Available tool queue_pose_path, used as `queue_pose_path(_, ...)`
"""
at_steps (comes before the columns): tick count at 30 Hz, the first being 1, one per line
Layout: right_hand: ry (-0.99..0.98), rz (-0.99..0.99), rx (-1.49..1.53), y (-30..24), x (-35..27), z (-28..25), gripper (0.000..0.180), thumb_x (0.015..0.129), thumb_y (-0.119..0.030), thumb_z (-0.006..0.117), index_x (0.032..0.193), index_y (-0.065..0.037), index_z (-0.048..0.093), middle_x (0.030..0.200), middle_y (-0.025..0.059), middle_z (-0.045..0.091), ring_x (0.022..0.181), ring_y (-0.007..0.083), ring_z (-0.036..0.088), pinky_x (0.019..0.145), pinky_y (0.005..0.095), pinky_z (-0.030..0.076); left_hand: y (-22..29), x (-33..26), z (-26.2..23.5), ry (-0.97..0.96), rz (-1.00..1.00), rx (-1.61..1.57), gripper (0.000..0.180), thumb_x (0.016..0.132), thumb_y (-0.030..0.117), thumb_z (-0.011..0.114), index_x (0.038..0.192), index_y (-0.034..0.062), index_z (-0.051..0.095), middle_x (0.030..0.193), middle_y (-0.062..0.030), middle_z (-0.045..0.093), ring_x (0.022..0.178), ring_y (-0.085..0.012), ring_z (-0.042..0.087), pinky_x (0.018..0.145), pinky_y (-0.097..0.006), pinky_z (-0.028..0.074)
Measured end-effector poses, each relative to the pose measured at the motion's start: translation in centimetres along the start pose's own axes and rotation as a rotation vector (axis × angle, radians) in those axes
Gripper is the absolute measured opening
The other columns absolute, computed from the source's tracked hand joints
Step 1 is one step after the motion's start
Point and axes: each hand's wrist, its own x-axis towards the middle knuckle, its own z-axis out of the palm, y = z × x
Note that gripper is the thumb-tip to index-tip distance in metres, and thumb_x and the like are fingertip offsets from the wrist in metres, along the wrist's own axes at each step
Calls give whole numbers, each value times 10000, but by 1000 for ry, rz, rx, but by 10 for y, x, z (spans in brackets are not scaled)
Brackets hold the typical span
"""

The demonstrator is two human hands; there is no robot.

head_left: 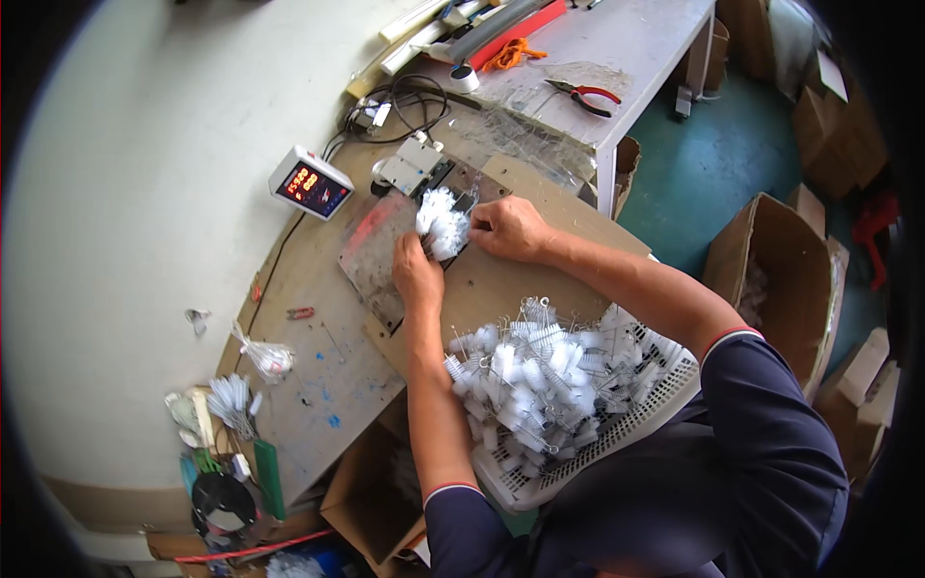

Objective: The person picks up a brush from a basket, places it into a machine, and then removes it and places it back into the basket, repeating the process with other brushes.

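Observation:
A bunch of white bristle brushes (pixel 441 223) lies at a small metal machine (pixel 415 166) on the bench. My left hand (pixel 418 277) is closed at the near edge of the bunch, its fingertips pressed against the bristles. On the other side of the bunch, my right hand (pixel 513 229) is pinched closed; what sits between its fingertips is too small to make out. Close in front of me, a white plastic basket (pixel 508 489) carries a heap of white brushes with twisted wire stems (pixel 540 380).
Left of the machine stands a display box (pixel 310 183) with lit red digits. Red-handled pliers (pixel 586 96) and orange cord (pixel 514 54) lie on the far table. Cardboard boxes (pixel 785 279) stand on the floor at right. A bagged bundle (pixel 267 354) rests near the wall.

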Motion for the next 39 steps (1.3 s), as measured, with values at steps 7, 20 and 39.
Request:
queue_pose_path(7, 6, 34, 71, 1, 2, -3, 179, 834, -226, 710, 877, -52, 711, 784, 175, 700, 787, 382, 691, 719, 470, 533, 3, 2, 1, -36, -51, 36, 182, 897, 29, 586, 1074, -11, 587, 1052, -217, 643, 1033, -435, 619, 883, -504, 493)
queue_pose_path(20, 17, 130, 560, 0, 5, -8, 309, 856, -138, 732, 1118, 23, 698, 826, 76, 672, 776, 172, 629, 725, 345, 524, -17, -9, -47, -192, -611, -769, 80, 961, 62, 649, 1009, 3, 674, 758, 8, 603, 573, -51, 501, 487, -235, 392)
queue_pose_path(39, -74, 315, 718, 8, 10, -10, 109, 911, -134, 700, 922, -27, 719, 762, 12, 683, 618, 68, 583, 548, 243, 474, 20, -34, -79, -21, -600, -1009, 107, 1021, 139, 625, 1059, 41, 645, 860, -37, 618, 699, -117, 577, 557, -277, 468)
